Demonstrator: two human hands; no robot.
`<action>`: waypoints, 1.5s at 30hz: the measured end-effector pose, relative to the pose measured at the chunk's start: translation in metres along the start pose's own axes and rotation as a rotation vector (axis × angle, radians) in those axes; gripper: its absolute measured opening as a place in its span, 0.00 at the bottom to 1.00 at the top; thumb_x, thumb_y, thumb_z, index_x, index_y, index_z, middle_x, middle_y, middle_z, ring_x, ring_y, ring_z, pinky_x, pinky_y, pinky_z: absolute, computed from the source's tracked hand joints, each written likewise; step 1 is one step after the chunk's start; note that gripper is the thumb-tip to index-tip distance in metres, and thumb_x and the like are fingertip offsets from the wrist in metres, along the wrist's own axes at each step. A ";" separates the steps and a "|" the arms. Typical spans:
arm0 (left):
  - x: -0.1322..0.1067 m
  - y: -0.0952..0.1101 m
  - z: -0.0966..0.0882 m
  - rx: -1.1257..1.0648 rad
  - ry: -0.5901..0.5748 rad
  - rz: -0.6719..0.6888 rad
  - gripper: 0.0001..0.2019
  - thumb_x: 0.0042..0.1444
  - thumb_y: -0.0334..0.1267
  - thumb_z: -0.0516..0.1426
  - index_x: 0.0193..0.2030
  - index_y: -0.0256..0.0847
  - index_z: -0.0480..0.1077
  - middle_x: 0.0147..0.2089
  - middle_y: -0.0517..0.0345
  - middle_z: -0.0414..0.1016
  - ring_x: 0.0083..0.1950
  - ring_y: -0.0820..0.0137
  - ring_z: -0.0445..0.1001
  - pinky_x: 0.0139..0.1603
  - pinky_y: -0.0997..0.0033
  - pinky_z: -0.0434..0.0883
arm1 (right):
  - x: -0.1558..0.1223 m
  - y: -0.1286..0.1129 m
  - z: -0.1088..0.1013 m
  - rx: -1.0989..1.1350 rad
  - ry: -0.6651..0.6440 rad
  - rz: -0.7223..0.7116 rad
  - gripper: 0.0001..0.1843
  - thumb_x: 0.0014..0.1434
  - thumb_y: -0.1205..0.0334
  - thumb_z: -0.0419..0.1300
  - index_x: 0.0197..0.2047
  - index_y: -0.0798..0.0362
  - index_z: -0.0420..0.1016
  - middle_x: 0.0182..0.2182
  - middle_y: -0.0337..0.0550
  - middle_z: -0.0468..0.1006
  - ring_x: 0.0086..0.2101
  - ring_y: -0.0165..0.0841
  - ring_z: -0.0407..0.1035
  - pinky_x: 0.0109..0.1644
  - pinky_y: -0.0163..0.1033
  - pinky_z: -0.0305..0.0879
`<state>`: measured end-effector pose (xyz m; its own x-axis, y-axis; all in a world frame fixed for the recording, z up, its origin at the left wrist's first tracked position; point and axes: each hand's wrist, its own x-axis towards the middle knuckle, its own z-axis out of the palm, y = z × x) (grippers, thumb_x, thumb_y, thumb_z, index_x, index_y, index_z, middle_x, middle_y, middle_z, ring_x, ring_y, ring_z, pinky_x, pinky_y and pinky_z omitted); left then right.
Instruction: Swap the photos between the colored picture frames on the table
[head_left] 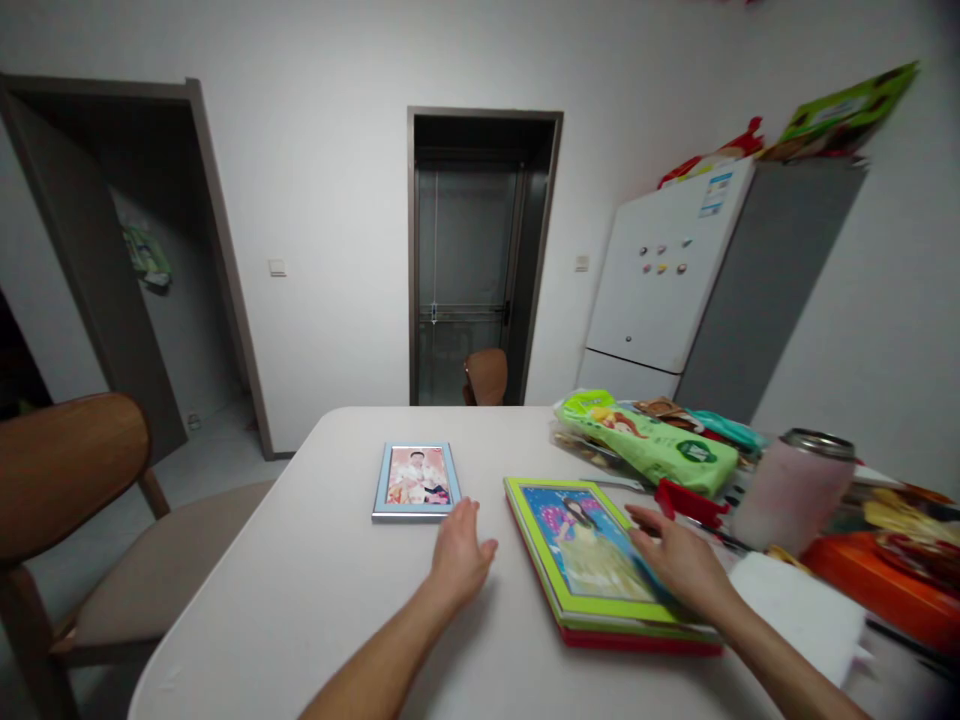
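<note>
A stack of picture frames lies on the white table, with a lime-green picture frame (pixel 553 560) on top and a red one (pixel 637 640) at the bottom. My right hand (pixel 679 560) is over the stack's right side, fingers apart; whether it touches the frame I cannot tell. To the left of the stack, my left hand (pixel 460 553) hovers over the table with fingers stretched out and nothing in them. Just beyond its fingertips lies a smaller light-blue picture frame (pixel 381 485) holding a photo.
Clutter fills the table's right side: a green wipes pack (pixel 660 440), a pink jar (pixel 795 490), an orange box (pixel 885 580) and a white sheet (pixel 802 610). A wooden chair (pixel 75 470) stands at the left, another chair (pixel 486 376) behind the table. A fridge (pixel 660 270) is back right.
</note>
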<state>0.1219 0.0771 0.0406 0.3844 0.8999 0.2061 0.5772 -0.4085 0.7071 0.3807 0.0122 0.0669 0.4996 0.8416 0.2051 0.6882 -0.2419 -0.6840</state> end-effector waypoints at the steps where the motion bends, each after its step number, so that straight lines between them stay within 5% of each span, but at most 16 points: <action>1: 0.006 -0.011 -0.013 0.074 0.011 -0.011 0.25 0.46 0.33 0.53 0.54 0.34 0.55 0.61 0.45 0.50 0.62 0.61 0.46 0.60 0.58 0.42 | -0.010 -0.013 0.004 0.007 -0.006 -0.049 0.21 0.44 0.60 0.53 0.43 0.54 0.70 0.41 0.49 0.74 0.42 0.42 0.67 0.47 0.44 0.59; 4: 0.014 -0.039 -0.047 0.255 -0.005 -0.034 0.23 0.45 0.35 0.55 0.50 0.35 0.59 0.57 0.45 0.57 0.60 0.56 0.49 0.58 0.52 0.42 | -0.051 -0.055 0.027 0.079 -0.110 -0.331 0.19 0.49 0.56 0.50 0.43 0.52 0.70 0.44 0.46 0.72 0.42 0.38 0.66 0.45 0.41 0.62; 7: -0.002 -0.045 -0.064 0.379 -0.052 -0.011 0.20 0.42 0.40 0.57 0.44 0.37 0.64 0.50 0.47 0.64 0.54 0.56 0.58 0.55 0.54 0.49 | -0.086 -0.085 0.057 0.137 -0.237 -0.507 0.18 0.51 0.57 0.49 0.43 0.53 0.70 0.42 0.47 0.73 0.40 0.35 0.67 0.43 0.40 0.64; 13: -0.089 -0.024 -0.066 0.507 -0.139 0.064 0.30 0.33 0.50 0.62 0.45 0.40 0.64 0.46 0.51 0.66 0.51 0.55 0.60 0.53 0.56 0.53 | -0.101 -0.081 0.109 0.105 -0.255 -0.386 0.24 0.49 0.62 0.48 0.49 0.59 0.65 0.47 0.53 0.69 0.47 0.38 0.63 0.52 0.45 0.58; 16: -0.125 -0.027 -0.047 0.572 -0.165 0.251 0.20 0.46 0.42 0.57 0.46 0.41 0.62 0.47 0.53 0.66 0.48 0.61 0.64 0.50 0.60 0.58 | -0.102 -0.072 0.122 0.076 -0.277 -0.391 0.25 0.49 0.62 0.47 0.50 0.62 0.63 0.48 0.55 0.68 0.48 0.38 0.62 0.53 0.44 0.56; 19: -0.140 -0.037 -0.025 0.657 -0.061 0.384 0.07 0.52 0.30 0.51 0.39 0.40 0.64 0.42 0.55 0.70 0.41 0.66 0.68 0.41 0.66 0.65 | -0.105 -0.070 0.124 0.127 -0.266 -0.362 0.27 0.50 0.60 0.47 0.52 0.64 0.60 0.47 0.56 0.69 0.47 0.39 0.63 0.52 0.44 0.57; 23: -0.140 -0.030 -0.033 0.606 -0.010 0.463 0.07 0.45 0.35 0.57 0.32 0.39 0.64 0.36 0.55 0.71 0.35 0.63 0.69 0.29 0.68 0.68 | -0.107 -0.071 0.116 0.305 -0.248 -0.248 0.29 0.50 0.54 0.48 0.52 0.63 0.60 0.47 0.56 0.68 0.45 0.39 0.65 0.50 0.43 0.60; 25: -0.139 -0.013 -0.056 0.428 0.031 0.412 0.15 0.40 0.39 0.60 0.35 0.37 0.64 0.37 0.52 0.70 0.36 0.61 0.68 0.32 0.65 0.69 | -0.108 -0.077 0.111 0.383 -0.220 -0.222 0.28 0.50 0.52 0.48 0.52 0.60 0.60 0.49 0.55 0.66 0.44 0.38 0.66 0.49 0.43 0.60; 28: -0.138 0.010 -0.095 0.089 0.207 0.230 0.15 0.45 0.34 0.55 0.42 0.38 0.61 0.38 0.54 0.69 0.39 0.65 0.68 0.39 0.65 0.68 | -0.112 -0.096 0.110 0.425 -0.215 -0.263 0.26 0.52 0.52 0.47 0.52 0.55 0.59 0.51 0.52 0.65 0.46 0.36 0.64 0.50 0.43 0.60; 32: -0.138 0.008 -0.121 -0.250 0.389 0.058 0.19 0.53 0.33 0.48 0.53 0.41 0.53 0.50 0.52 0.64 0.47 0.68 0.66 0.41 0.71 0.68 | -0.124 -0.125 0.125 0.369 -0.308 -0.443 0.24 0.53 0.54 0.48 0.52 0.53 0.60 0.51 0.49 0.65 0.49 0.36 0.61 0.53 0.46 0.56; 38: -0.156 -0.039 -0.110 -0.313 0.388 -0.180 0.24 0.51 0.36 0.50 0.55 0.32 0.52 0.53 0.47 0.64 0.52 0.65 0.65 0.50 0.67 0.64 | -0.139 -0.126 0.150 0.110 -0.400 -0.588 0.22 0.53 0.57 0.48 0.50 0.55 0.64 0.50 0.51 0.66 0.50 0.37 0.59 0.55 0.46 0.53; 45: -0.180 -0.084 -0.081 0.137 0.269 -0.170 0.25 0.50 0.38 0.50 0.55 0.29 0.55 0.56 0.42 0.60 0.57 0.58 0.57 0.56 0.53 0.56 | -0.139 -0.115 0.143 -0.136 -0.468 -0.716 0.25 0.50 0.55 0.51 0.51 0.55 0.64 0.52 0.52 0.63 0.52 0.41 0.55 0.55 0.49 0.50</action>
<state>-0.0542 -0.0378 -0.0015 0.0811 0.9576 0.2765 0.7151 -0.2491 0.6531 0.1569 -0.0085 0.0172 -0.3255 0.9184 0.2250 0.8263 0.3919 -0.4046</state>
